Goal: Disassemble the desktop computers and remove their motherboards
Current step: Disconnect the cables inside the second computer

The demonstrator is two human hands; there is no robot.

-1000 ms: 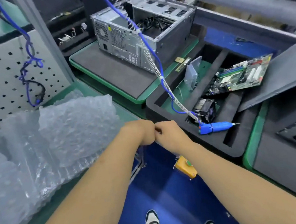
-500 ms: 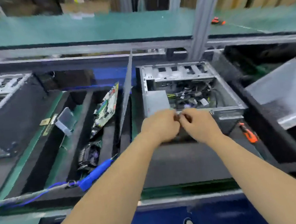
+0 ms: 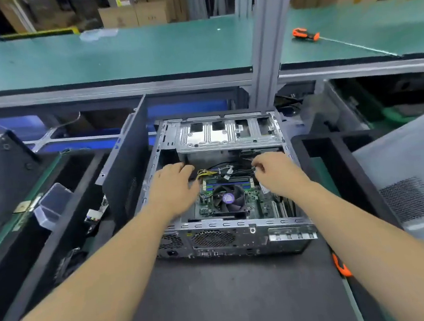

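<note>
An open desktop case is seen lying on a dark mat, w/ motherboard still inside. Left hand is laid flat inside, fingers relaxed, nothing held. Black cables are pinched by right hand.

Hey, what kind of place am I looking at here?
Probably an electronics teardown or recycling line: an open computer case on a black mat, a green-topped bench with a screwdriver, and cardboard boxes stacked behind.

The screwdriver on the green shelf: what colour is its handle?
Orange with black parts; the screwdriver shows best, and only, in the head view.
</note>
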